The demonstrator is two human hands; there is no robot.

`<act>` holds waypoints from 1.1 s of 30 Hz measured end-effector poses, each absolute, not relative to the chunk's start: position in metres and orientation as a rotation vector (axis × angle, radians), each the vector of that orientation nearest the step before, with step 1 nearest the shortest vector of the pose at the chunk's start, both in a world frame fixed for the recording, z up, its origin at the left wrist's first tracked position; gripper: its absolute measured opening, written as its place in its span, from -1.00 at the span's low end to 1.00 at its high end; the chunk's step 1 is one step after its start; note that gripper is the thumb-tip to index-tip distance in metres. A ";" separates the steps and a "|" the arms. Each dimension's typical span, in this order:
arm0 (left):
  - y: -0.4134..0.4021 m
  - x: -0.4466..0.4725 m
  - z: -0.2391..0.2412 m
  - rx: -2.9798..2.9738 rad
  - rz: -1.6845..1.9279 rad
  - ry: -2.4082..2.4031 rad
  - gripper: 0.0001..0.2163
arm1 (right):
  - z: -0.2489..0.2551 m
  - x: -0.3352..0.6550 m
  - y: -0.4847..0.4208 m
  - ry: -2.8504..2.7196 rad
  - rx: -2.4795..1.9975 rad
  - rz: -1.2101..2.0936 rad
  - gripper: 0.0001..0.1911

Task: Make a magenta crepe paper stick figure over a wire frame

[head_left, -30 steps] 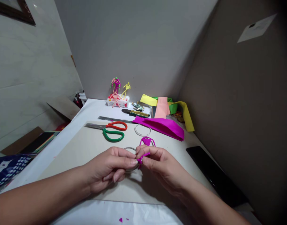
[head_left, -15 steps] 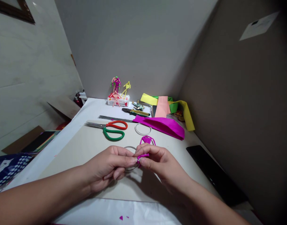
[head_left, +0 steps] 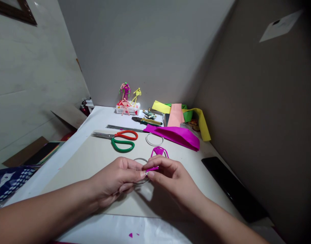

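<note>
My left hand (head_left: 117, 181) and my right hand (head_left: 170, 178) meet over a beige cutting board (head_left: 89, 162) near the table's front. Both pinch a thin wire ring (head_left: 140, 160), part of it hidden under my fingers. My right fingertips press a strip of magenta crepe paper (head_left: 153, 168) onto the ring. Just beyond my right hand lies a small wire shape wrapped in magenta paper (head_left: 159, 151).
Red-and-green scissors (head_left: 122, 140), a bare wire ring (head_left: 154, 139) and a folded magenta paper (head_left: 178, 135) lie farther back. Pliers (head_left: 146, 121), straight wires (head_left: 122, 128), yellow, pink and green paper strips (head_left: 180, 117) and small wire figures (head_left: 128, 98) stand by the wall. A black phone (head_left: 231, 188) lies right.
My right hand has turned slightly, drawing the magenta strip further along the ring. Both hands stay in the same spot.
</note>
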State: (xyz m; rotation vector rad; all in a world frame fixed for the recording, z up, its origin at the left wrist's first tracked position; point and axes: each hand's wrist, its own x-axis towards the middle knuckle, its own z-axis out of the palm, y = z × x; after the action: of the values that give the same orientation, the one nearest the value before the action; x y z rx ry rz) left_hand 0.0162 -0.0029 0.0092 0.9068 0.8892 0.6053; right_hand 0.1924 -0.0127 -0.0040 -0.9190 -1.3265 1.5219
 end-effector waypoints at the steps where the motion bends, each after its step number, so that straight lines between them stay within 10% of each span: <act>1: -0.003 0.016 0.010 0.903 0.613 0.890 -0.81 | -0.005 0.192 -0.014 -1.319 -0.929 1.479 -0.83; 9: -0.003 0.016 0.015 0.899 0.724 0.834 -0.86 | -0.003 0.195 -0.025 -1.657 -0.840 0.541 -0.89; 33: -0.014 0.028 0.012 1.218 0.793 1.221 -0.76 | -0.013 0.191 -0.022 -1.799 -0.862 0.394 -0.94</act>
State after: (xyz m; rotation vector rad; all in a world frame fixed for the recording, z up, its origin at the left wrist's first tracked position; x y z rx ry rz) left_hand 0.0276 -0.0139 0.0124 1.2177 1.2213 0.7928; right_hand 0.1908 -0.0217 -0.0130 -0.8624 -1.7993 0.3939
